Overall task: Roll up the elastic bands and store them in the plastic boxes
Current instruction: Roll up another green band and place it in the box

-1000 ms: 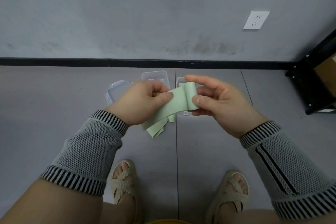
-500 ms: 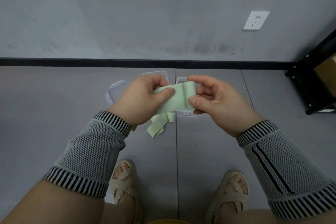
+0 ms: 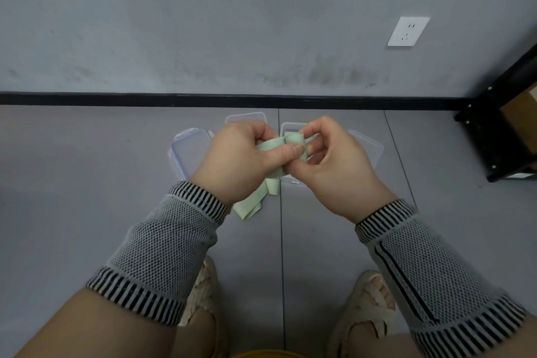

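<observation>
- The elastic band (image 3: 273, 183) is pale green, flat and matte; its rolled end sits at the top, with the roll's axis running roughly toward the wall, and the loose tail hangs down toward the floor in folds.
- The left hand (image 3: 241, 160) pinches the band with its thumb pressed on it beside the roll.
- The right hand (image 3: 331, 163) grips the roll, fingers curled round it.
- The band is held above the floor, over the clear plastic boxes (image 3: 189, 151), which lie near the black baseboard (image 3: 116, 98).

Elastic band (image 3: 293, 144) between left hand (image 3: 241, 160) and right hand (image 3: 334, 166) — plastic boxes (image 3: 190, 150) on the floor behind.
</observation>
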Demonstrator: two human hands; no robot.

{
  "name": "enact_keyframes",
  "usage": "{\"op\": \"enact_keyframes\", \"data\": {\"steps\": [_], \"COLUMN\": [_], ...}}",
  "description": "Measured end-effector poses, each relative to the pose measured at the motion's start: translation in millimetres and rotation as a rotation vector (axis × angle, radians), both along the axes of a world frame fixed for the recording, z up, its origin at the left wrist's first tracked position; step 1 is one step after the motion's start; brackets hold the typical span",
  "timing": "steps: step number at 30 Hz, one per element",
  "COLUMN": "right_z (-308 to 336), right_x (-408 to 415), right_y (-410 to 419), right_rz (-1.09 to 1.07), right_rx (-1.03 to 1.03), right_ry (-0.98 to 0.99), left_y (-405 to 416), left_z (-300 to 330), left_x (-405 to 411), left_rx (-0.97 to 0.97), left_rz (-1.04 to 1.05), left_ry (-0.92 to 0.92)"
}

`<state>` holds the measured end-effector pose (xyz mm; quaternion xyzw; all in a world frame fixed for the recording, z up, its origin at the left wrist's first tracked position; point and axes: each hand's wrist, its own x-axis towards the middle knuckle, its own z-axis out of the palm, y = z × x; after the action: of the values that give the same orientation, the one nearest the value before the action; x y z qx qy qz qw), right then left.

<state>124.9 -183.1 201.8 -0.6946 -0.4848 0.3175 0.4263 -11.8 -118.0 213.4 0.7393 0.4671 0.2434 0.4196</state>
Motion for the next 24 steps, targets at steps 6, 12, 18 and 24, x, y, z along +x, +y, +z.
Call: {"op": "enact_keyframes", "data": {"steps": [6, 12, 18, 24], "right_z": [0.7, 4.3, 8.2, 10.1], "right_x": [-2.2, 7.5, 7.7, 17.7], "right_y": [-1.5, -8.6, -8.2, -9.2], "right_rz": [0.021, 0.255, 0.313, 0.283], "right_rx": [0.065, 0.052, 0.049, 0.028], "right_ry": [-0.047, 0.155, 0.257, 0.229], "left_y": [1.0, 8.9, 8.5, 11.0], "left_z": [3.7, 3.5, 4.6, 6.1], "left_x": [1.0, -13.1, -16.4, -23.9], "left_rx": [-0.063, -0.247, -0.261, -0.158], "left_rz": [0.033, -0.033, -0.14, -0.117], "left_ry": [-0.057, -0.155, -0.121, 0.037]}}
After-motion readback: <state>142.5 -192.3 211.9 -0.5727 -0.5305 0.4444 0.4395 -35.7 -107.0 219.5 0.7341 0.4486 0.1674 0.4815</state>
